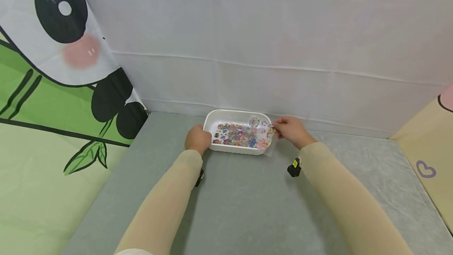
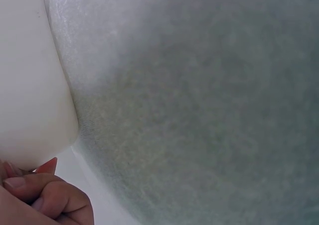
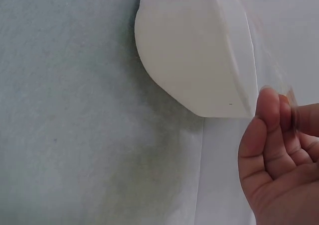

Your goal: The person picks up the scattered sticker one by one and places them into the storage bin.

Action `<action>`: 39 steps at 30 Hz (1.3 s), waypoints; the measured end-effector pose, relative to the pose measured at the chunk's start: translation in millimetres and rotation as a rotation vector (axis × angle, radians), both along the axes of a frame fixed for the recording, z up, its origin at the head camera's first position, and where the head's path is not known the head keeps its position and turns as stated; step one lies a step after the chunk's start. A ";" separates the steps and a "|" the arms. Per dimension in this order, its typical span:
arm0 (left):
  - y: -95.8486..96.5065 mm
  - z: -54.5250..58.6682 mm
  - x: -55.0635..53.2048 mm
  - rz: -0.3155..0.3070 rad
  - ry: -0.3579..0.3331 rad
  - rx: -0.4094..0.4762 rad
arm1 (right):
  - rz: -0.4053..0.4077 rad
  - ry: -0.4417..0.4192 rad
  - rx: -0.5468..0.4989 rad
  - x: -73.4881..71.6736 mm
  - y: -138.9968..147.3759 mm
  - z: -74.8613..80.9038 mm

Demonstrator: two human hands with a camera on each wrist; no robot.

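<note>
A white plastic basin (image 1: pixel 231 150) with rounded corners stands on the grey table, close to the back wall. Its left end is gripped by my left hand (image 1: pixel 198 139), whose curled fingers (image 2: pixel 60 197) show at the basin's corner in the left wrist view. Over the basin's opening lies a clear plastic sheet of small colourful cartoon stickers (image 1: pixel 240 135). My right hand (image 1: pixel 291 131) pinches the right edge of this sheet between thumb and fingertips, just beyond the basin's right end. In the right wrist view, the see-through sheet (image 3: pixel 273 68) stretches from the pinch up past the basin wall.
Behind the basin rises a creased white cloth wall (image 1: pixel 269 50). A cartoon-printed cloth (image 1: pixel 88 101) borders the grey table (image 1: pixel 244 200) on the left, and a beige panel with a purple heart (image 1: pixel 426 169) on the right. Each wrist wears a small black camera (image 1: pixel 294 168).
</note>
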State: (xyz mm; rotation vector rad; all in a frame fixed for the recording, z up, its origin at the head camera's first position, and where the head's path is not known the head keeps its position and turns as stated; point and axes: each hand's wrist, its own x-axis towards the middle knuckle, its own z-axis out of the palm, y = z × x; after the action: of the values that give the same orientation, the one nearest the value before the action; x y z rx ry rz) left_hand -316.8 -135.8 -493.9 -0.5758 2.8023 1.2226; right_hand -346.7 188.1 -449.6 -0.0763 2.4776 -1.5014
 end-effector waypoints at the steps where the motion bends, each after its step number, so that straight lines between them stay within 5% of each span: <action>1: -0.5 -0.5 -0.2 0.000 -0.001 0.001 | 0.000 -0.005 -0.002 -1.0 -1.8 1.3; 16: -5.9 -1.0 -2.0 -0.003 0.004 0.012 | -0.024 -0.032 -0.018 -18.6 -28.8 17.3; 22: -4.2 0.7 0.3 -0.002 -0.009 0.006 | -0.010 0.006 0.055 -22.8 -40.1 27.8; 29: -2.1 0.7 0.7 -0.002 -0.006 -0.001 | 0.105 0.125 0.294 -19.2 -56.8 41.9; 39: -2.1 2.0 0.3 -0.010 -0.005 0.005 | 0.192 0.204 0.355 -3.6 -79.5 44.9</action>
State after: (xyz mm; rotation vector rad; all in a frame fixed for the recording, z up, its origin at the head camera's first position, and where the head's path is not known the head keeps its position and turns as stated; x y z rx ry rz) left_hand -316.5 -138.0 -492.0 -0.5623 2.7939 1.2247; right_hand -350.3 108.6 -404.7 -0.4081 2.7635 -1.0065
